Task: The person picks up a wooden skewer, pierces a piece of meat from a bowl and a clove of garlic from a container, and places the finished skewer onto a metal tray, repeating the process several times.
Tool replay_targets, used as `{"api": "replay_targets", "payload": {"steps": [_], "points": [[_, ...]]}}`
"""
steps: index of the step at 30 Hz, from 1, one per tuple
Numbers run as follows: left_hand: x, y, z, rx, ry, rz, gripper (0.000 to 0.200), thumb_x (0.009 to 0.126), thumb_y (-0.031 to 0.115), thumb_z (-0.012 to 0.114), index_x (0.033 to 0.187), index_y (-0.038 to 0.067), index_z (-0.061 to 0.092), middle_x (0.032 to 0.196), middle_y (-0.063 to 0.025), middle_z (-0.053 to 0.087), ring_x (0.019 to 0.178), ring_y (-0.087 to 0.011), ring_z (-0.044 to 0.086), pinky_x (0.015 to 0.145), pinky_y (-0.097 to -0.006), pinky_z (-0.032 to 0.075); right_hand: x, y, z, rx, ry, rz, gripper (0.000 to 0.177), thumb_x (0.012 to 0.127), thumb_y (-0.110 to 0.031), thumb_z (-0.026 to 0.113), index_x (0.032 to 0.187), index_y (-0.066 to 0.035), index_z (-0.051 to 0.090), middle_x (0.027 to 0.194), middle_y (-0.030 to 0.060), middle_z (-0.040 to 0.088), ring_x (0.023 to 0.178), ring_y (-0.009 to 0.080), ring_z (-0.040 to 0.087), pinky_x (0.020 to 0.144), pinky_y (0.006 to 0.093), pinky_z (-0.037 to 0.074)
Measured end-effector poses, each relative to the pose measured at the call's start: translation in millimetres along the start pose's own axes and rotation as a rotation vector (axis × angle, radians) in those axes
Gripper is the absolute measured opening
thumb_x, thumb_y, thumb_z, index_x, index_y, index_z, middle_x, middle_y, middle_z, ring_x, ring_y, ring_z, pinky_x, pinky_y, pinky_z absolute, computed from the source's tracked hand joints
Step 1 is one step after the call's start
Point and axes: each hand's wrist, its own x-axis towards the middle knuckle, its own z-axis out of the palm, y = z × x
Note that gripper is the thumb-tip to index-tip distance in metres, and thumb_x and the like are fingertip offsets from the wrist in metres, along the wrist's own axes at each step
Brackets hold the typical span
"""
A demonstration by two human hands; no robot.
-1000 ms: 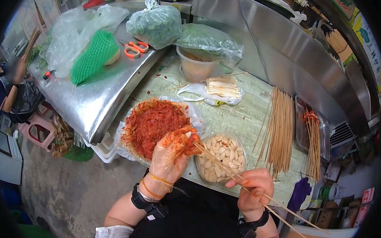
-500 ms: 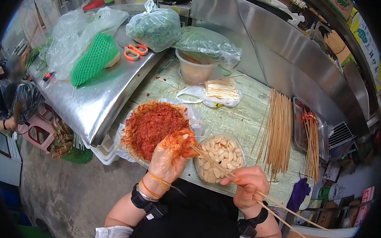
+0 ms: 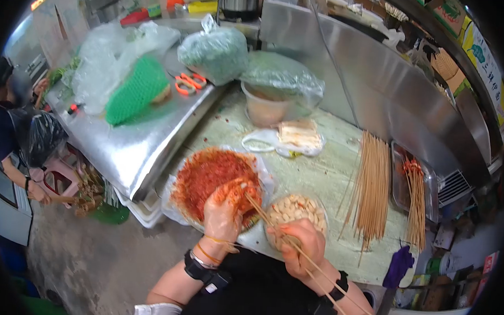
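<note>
My left hand [image 3: 224, 208], in a clear plastic glove smeared with red paste, is closed over the edge of a bowl of red chili paste [image 3: 205, 171]. A small pale spot shows at its fingers; what they hold is too smeared to make out. My right hand [image 3: 302, 246] grips thin bamboo skewers [image 3: 326, 292]. Their front ends reach the left fingers, and their long back ends run down to the lower right. Beneath and behind the right hand stands a clear tub of peeled garlic cloves [image 3: 300, 208], partly covered by that hand.
Loose bamboo skewers [image 3: 371, 186] lie to the right, beside a tray [image 3: 399, 171] with red-tipped skewers [image 3: 414, 194]. Farther back are white strips [image 3: 300, 134] on plastic, a tub [image 3: 265, 107] and bagged greens [image 3: 215, 53]. Orange-handled scissors [image 3: 189, 84] lie on the steel counter. A person [image 3: 20, 128] is at far left.
My right hand has moved left and closer to my left hand, and the skewers now slant more steeply downward. The view has shifted, so the counter sits lower. The person at left appears more upright.
</note>
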Motion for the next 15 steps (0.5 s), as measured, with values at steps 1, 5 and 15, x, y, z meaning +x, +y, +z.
{"api": "replay_targets", "payload": {"steps": [1, 5, 15], "points": [[1.5, 1.5, 1.3, 0.120, 0.009, 0.096, 0.023, 0.091, 0.001, 0.051, 0.112, -0.006, 0.054, 0.103, -0.0153, 0.063, 0.091, -0.0237, 0.063, 0.082, -0.0353, 0.054, 3.9, 0.7, 2.7, 0.002, 0.016, -0.032, 0.031, 0.084, -0.010, 0.061, 0.112, -0.002, 0.048, 0.089, 0.0126, 0.063, 0.066, 0.0256, 0.061, 0.051, 0.0315, 0.048], [5.7, -3.1, -5.7, -0.069, 0.144, -0.017, 0.022, 0.090, 0.000, 0.053, 0.110, -0.006, 0.057, 0.102, -0.0137, 0.063, 0.091, -0.0217, 0.063, 0.081, -0.0333, 0.054, -1.4, 1.5, 13.3, -0.022, -0.034, -0.009, 0.048, 0.082, -0.006, 0.065, 0.122, -0.001, 0.038, 0.092, 0.0156, 0.064, 0.070, 0.0267, 0.063, 0.054, 0.0326, 0.051], [1.7, -1.7, -5.3, -0.097, 0.023, -0.123, 0.019, 0.090, 0.002, 0.055, 0.108, -0.004, 0.059, 0.100, -0.0130, 0.065, 0.089, -0.0213, 0.064, 0.079, -0.0330, 0.054, 13.8, -6.3, 20.5, -0.085, -0.048, 0.181, 0.044, 0.077, -0.005, 0.070, 0.117, -0.003, 0.051, 0.085, 0.0126, 0.056, 0.072, 0.0276, 0.061, 0.058, 0.0313, 0.049]]}}
